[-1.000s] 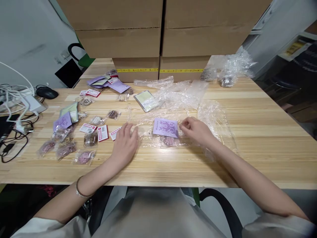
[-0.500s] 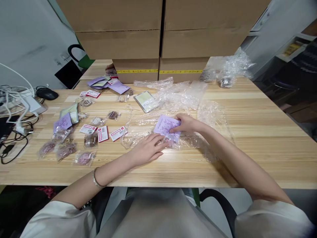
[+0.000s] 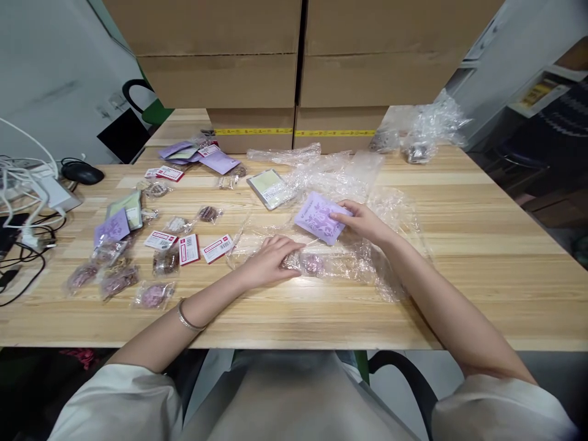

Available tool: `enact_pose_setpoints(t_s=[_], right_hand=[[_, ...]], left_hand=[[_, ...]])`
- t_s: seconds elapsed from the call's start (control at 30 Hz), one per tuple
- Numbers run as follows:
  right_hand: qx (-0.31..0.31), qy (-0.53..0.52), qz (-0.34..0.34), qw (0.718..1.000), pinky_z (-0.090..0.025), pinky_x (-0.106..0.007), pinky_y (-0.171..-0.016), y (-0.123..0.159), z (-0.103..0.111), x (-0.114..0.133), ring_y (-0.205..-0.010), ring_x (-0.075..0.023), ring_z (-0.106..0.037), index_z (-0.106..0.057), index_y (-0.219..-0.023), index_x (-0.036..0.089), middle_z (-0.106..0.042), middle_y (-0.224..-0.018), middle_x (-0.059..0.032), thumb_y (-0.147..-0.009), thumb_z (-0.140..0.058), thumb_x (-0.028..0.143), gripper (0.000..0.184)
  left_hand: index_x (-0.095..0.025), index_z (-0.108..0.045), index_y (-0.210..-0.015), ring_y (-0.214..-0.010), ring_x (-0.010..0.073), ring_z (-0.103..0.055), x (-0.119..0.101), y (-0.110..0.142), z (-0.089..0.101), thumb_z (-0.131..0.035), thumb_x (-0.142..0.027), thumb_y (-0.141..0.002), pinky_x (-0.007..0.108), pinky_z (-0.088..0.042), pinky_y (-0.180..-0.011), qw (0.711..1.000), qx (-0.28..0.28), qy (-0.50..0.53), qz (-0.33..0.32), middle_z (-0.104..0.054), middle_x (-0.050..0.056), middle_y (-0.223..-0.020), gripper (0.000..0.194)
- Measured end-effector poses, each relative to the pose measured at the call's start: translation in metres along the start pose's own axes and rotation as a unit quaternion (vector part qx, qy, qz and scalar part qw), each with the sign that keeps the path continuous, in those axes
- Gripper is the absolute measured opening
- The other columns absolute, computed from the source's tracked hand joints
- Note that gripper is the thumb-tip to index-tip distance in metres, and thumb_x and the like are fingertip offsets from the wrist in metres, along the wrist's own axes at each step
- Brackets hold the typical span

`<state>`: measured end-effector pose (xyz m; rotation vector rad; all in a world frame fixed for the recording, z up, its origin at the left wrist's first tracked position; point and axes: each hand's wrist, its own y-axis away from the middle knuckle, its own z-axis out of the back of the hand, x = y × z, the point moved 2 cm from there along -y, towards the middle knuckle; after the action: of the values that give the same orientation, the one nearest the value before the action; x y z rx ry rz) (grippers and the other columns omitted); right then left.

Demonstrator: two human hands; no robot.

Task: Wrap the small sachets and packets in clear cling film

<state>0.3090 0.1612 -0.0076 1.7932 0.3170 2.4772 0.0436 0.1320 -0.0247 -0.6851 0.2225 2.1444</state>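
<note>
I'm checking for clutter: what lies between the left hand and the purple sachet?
In the head view, clear plastic wrap lies between the left hand and the purple sachet, which the right hand holds.

Purple packet: patterned face up, slanted, frame centre. Clear plastic wrap crumpled below, pinkish piece showing there.

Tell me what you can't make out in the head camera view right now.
All in the head view:
1. Whatever lies beneath the left hand: hidden by that hand.
2. Part of the purple sachet's edge: covered by the right hand.
3. Details of the pink item: blurred by glare on the clear plastic.
4. Fine print on the red-edged cards: too small.
5. Tops of the cardboard boxes: cut off by the top edge.
</note>
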Motion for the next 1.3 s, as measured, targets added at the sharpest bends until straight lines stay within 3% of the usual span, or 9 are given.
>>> enact_pose_setpoints(t_s=[0.13, 0.23, 0.37, 0.47, 0.67, 0.83, 0.97, 1.13, 1.3], right_hand=[[-0.03, 0.017, 0.021, 0.999, -0.049, -0.028, -0.057, -0.006, -0.008, 0.017, -0.067, -0.0154, -0.061, -0.065, -0.094, 0.017, -0.068, -0.08, -0.0042, -0.079, -0.069, 0.046, 0.033], [0.033, 0.016, 0.023, 0.999, -0.049, -0.027, -0.055, -0.018, -0.036, 0.041, -0.065, -0.0152, -0.062, -0.068, -0.1, 0.015, -0.07, -0.083, -0.007, -0.085, -0.065, 0.044, 0.033], [0.191, -0.002, 0.085, 0.978, -0.058, -0.033, -0.076, -0.029, -0.08, 0.074, -0.097, -0.0219, -0.069, -0.045, -0.145, 0.019, -0.062, -0.133, -0.0135, -0.092, -0.056, 0.052, 0.063], [0.18, 0.136, 0.156, 0.962, -0.052, -0.041, -0.098, -0.013, -0.083, 0.08, -0.123, -0.0271, -0.059, -0.035, -0.153, 0.021, -0.041, -0.156, -0.0136, -0.094, -0.053, 0.053, 0.07], [0.159, 0.386, 0.289, 0.861, -0.041, -0.052, -0.111, 0.077, -0.053, 0.036, -0.136, -0.0327, -0.047, -0.043, -0.149, 0.017, -0.046, -0.152, -0.0151, -0.078, -0.072, 0.039, 0.079], [0.139, 0.444, 0.336, 0.819, -0.037, -0.05, -0.117, 0.111, -0.04, -0.007, -0.142, -0.0246, -0.042, -0.049, -0.146, 0.022, -0.05, -0.149, -0.0066, -0.091, -0.048, 0.012, 0.056], [0.116, 0.4, 0.298, 0.859, -0.046, -0.049, -0.11, 0.107, -0.02, -0.022, -0.132, -0.0237, -0.054, -0.058, -0.138, 0.024, -0.061, -0.139, -0.0052, -0.098, -0.042, 0.017, 0.044], [0.054, 0.295, 0.153, 0.942, -0.056, -0.037, -0.08, 0.09, -0.002, -0.022, -0.09, -0.022, -0.071, -0.073, -0.105, 0.022, -0.076, -0.101, -0.0043, -0.094, -0.036, 0.02, 0.039], [-0.004, 0.244, 0.067, 0.967, -0.046, -0.03, -0.064, 0.06, -0.008, -0.014, -0.066, -0.0191, -0.063, -0.065, -0.071, 0.02, -0.067, -0.067, -0.0016, -0.087, -0.035, 0.021, 0.034]], left_hand=[[-0.023, -0.061, -0.127, -0.113, 0.0257, -0.053, -0.005, 0.004, 0.003, -0.062, -0.045, -0.092, 0.043, -0.041, -0.1, 0.998, 0.006, -0.056, -0.037, -0.065, 0.007, -0.118, 0.042], [-0.02, -0.058, -0.133, -0.116, 0.0277, -0.053, -0.012, 0.005, 0.0, -0.056, -0.043, -0.096, 0.045, -0.042, -0.1, 0.992, 0.011, -0.118, -0.044, -0.063, 0.01, -0.121, 0.044], [-0.013, -0.053, -0.137, -0.118, 0.0306, -0.052, -0.019, 0.007, -0.005, -0.048, -0.042, -0.099, 0.047, -0.044, -0.101, 0.984, 0.018, -0.172, -0.046, -0.06, 0.015, -0.123, 0.048], [-0.009, -0.047, -0.141, -0.123, 0.0318, -0.051, -0.02, 0.014, 0.0, -0.049, -0.041, -0.098, 0.047, -0.043, -0.105, 0.983, 0.022, -0.171, -0.061, -0.057, 0.019, -0.128, 0.054], [-0.018, -0.046, -0.143, -0.144, 0.0315, -0.034, -0.01, 0.048, 0.031, -0.051, -0.011, -0.084, 0.056, -0.023, -0.12, 0.976, 0.031, -0.202, -0.068, -0.047, 0.016, -0.147, 0.06], [-0.025, -0.054, -0.139, -0.139, 0.0219, -0.046, 0.021, 0.075, 0.045, -0.045, -0.012, -0.089, 0.05, -0.028, -0.12, 0.982, 0.082, -0.17, -0.011, -0.056, 0.005, -0.145, 0.052], [-0.025, -0.063, -0.129, -0.134, 0.0204, -0.052, 0.032, 0.082, 0.055, -0.041, -0.029, -0.1, 0.044, -0.036, -0.116, 0.993, 0.063, -0.091, 0.029, -0.063, 0.003, -0.137, 0.036], [-0.021, -0.066, -0.111, -0.103, 0.0211, -0.068, 0.021, 0.077, 0.062, -0.037, -0.041, -0.102, 0.035, -0.052, -0.092, 0.993, 0.01, 0.013, 0.12, -0.073, 0.006, -0.113, 0.037], [-0.018, -0.061, -0.097, -0.083, 0.0233, -0.063, 0.019, 0.062, 0.052, -0.03, -0.035, -0.102, 0.038, -0.049, -0.082, 0.982, -0.059, -0.093, 0.153, -0.069, 0.008, -0.089, 0.035]])
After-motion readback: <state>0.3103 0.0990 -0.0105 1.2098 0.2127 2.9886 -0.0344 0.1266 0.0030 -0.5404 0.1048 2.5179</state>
